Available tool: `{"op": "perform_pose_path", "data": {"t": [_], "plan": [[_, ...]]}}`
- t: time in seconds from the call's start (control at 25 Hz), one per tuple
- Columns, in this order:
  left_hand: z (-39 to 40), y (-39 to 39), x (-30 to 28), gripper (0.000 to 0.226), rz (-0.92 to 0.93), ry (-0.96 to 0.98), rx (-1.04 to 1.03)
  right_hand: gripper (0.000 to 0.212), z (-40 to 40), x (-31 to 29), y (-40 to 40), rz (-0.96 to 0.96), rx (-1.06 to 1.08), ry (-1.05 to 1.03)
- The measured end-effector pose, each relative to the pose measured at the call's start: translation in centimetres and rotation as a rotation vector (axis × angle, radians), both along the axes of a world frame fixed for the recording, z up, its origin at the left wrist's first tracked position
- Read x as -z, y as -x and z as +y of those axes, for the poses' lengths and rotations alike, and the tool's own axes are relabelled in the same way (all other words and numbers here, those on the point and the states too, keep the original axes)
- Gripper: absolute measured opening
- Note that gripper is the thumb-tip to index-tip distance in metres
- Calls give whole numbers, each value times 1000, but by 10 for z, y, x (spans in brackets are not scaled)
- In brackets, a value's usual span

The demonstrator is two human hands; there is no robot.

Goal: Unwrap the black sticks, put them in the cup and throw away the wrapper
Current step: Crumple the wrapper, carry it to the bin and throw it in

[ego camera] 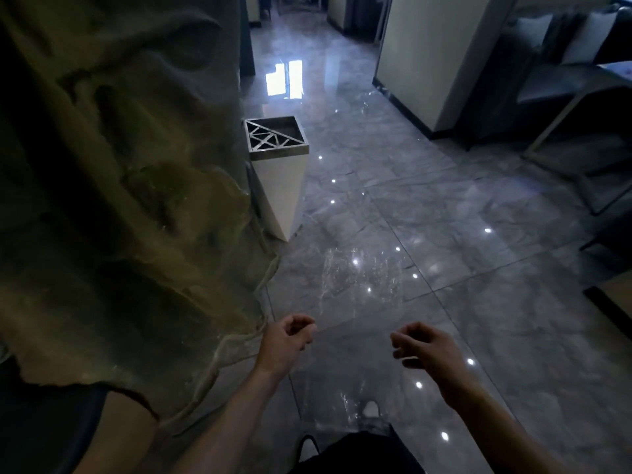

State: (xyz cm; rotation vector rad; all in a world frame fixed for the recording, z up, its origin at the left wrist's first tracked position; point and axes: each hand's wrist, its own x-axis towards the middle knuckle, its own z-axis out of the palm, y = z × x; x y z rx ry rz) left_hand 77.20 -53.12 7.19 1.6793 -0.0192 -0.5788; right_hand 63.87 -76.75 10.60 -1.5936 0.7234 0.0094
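Note:
A clear, almost invisible wrapper film [362, 282] floats over the floor just beyond my hands, showing only as faint glints and streaks. My left hand [287, 343] is curled, its fingertips pinched together at the film's near left edge. My right hand [427, 350] hovers at the film's near right edge with its fingers loosely bent; I cannot make out whether it touches the film. A white square bin [280, 186] with a metal lattice top [273, 136] stands ahead and to the left. No black sticks and no cup are in view.
A rough rock-like column [119, 183] fills the left side, right against the bin. Glossy grey floor tiles [444, 217] stretch ahead. A white partition [427, 56] and dark seating [564, 83] stand at the right. My shoe [371, 408] shows below.

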Motion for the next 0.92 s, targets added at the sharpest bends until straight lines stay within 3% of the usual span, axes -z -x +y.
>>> {"op": "perform_pose_path", "data": {"t": [0.52, 0.92], "plan": [[-147, -128, -5, 14, -61, -52, 58, 7, -140, 10, -115, 7, 114, -33], [-253, -212, -12, 13, -93, -105, 50, 9, -249, -5, -202, -23, 49, -18]]}}
